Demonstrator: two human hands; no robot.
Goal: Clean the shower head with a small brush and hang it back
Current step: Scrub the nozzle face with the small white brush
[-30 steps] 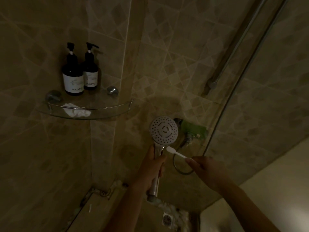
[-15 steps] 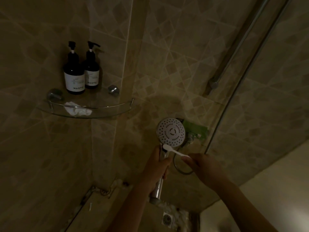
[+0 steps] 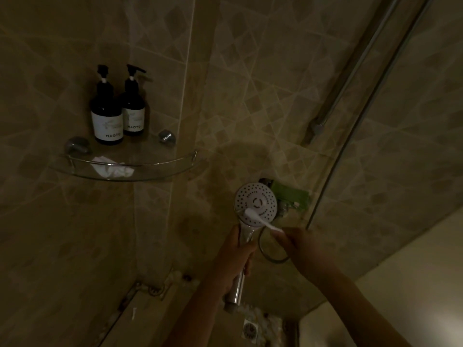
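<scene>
Having risen onto shower head (image 3: 255, 204): brush (image 3: 253, 214).

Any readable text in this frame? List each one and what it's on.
"MAOTO": label of the left pump bottle on the glass shelf.
"MAOTO": label of the right pump bottle.
The pale drawing above each word is too blurred to read as text.
Nothing legible on the shower head or the brush.

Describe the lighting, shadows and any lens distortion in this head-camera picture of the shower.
Head view: dim, yellowish light; only the shower head and small brush show bright; a soft shadow darkens the wall tiles above them; wide-angle bending curves the rail.
</scene>
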